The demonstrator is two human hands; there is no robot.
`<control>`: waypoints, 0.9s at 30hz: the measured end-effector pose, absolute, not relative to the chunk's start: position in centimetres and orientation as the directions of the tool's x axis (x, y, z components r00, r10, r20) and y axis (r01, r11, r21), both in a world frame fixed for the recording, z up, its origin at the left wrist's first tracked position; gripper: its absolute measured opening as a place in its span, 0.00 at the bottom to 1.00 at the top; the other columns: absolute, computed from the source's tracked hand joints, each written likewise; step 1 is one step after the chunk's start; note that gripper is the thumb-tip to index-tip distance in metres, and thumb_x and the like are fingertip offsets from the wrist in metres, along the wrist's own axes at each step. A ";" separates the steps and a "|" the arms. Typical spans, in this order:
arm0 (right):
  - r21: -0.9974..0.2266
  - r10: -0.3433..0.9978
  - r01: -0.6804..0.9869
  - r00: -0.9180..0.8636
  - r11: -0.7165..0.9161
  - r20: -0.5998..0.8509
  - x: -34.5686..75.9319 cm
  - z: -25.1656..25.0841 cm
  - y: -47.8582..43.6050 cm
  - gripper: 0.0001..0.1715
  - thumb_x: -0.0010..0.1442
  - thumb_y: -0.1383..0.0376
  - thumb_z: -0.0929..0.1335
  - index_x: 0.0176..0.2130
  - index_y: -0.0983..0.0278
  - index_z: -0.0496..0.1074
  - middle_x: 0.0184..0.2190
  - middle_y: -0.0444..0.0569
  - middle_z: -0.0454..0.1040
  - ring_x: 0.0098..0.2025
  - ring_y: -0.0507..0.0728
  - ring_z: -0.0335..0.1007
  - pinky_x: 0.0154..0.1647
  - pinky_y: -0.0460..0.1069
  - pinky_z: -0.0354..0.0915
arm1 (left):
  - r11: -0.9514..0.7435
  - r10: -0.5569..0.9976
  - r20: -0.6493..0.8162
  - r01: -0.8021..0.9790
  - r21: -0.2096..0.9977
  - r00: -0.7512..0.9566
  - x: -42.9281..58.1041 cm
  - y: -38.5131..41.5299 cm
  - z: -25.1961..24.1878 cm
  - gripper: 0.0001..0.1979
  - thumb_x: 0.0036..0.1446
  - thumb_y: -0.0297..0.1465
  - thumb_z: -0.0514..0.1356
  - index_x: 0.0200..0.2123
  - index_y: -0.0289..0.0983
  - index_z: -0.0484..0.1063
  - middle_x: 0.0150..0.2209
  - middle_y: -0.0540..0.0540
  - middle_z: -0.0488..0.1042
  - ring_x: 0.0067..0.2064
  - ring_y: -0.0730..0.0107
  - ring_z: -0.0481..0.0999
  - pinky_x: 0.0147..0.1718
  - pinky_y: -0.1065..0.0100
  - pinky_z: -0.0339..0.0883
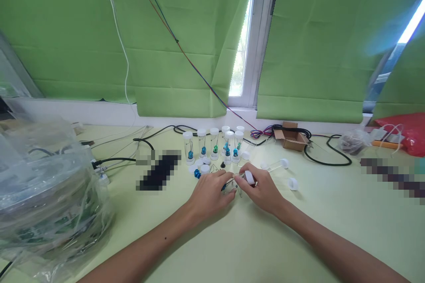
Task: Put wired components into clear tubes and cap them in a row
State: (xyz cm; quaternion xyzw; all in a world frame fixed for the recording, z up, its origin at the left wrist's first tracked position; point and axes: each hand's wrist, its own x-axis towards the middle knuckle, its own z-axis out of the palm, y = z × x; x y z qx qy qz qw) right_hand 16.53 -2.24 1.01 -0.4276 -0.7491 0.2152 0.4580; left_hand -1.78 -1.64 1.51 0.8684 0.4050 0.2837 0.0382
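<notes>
The pale yellow-green counter (332, 194) carries, at left, a bulky object (49, 199) wrapped in clear plastic. Towards the back of its middle, upright clear tubes (214, 145) with white lids stand grouped; just in front lie a blue flower-like piece (197, 174) and a small black piece (222, 165). To their right lie 1 tube on its side (275, 166) and 1 loose white cap (293, 184). Farther back sit an open cardboard box (292, 140) and looped black cable (327, 164).

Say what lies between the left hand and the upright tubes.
In the head view, white caps, a blue piece and a small black piece lie between the left hand and tubes.
</notes>
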 end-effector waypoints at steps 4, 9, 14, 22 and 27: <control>-0.716 0.855 0.487 -0.150 0.501 0.496 16.2 1.3 -2.4 0.14 0.62 0.56 0.65 0.29 0.61 0.63 0.17 0.37 0.56 0.21 0.50 0.49 0.23 0.46 0.49 | -0.677 0.721 0.465 0.667 0.312 0.514 -1.8 -1.5 1.3 0.13 0.55 0.33 0.62 0.45 0.41 0.74 0.36 0.47 0.77 0.35 0.64 0.76 0.32 0.67 0.64; -0.742 0.865 0.504 -0.023 0.442 0.500 16.3 1.3 -2.2 0.16 0.63 0.55 0.64 0.28 0.61 0.64 0.19 0.38 0.60 0.22 0.51 0.53 0.23 0.46 0.51 | -0.688 0.698 0.549 0.642 0.337 0.460 -1.7 -0.9 0.9 0.17 0.56 0.39 0.63 0.48 0.41 0.72 0.42 0.45 0.75 0.39 0.64 0.75 0.35 0.66 0.67; -0.857 0.884 0.333 0.120 0.394 0.453 17.1 1.3 -1.5 0.18 0.63 0.52 0.63 0.28 0.61 0.62 0.17 0.37 0.57 0.20 0.50 0.53 0.21 0.46 0.51 | -0.666 0.656 0.666 0.688 0.288 0.356 -1.9 -0.7 1.2 0.15 0.57 0.42 0.62 0.43 0.40 0.74 0.39 0.43 0.76 0.44 0.58 0.72 0.41 0.60 0.67; -0.931 0.924 -0.016 0.136 0.364 0.358 17.0 1.9 -1.8 0.20 0.60 0.54 0.66 0.23 0.61 0.59 0.14 0.35 0.50 0.15 0.47 0.46 0.15 0.44 0.44 | -0.732 0.658 0.640 0.540 0.417 0.398 -1.9 -1.2 1.3 0.13 0.63 0.39 0.56 0.48 0.39 0.70 0.39 0.46 0.76 0.36 0.69 0.74 0.35 0.69 0.66; -0.914 0.912 0.078 0.071 0.399 0.404 17.2 0.9 -1.6 0.22 0.62 0.54 0.64 0.22 0.61 0.60 0.14 0.36 0.53 0.16 0.48 0.47 0.16 0.45 0.47 | -0.778 0.590 0.701 0.515 0.360 0.401 -1.9 -1.7 1.2 0.10 0.64 0.36 0.55 0.40 0.37 0.71 0.30 0.49 0.74 0.28 0.73 0.70 0.29 0.71 0.63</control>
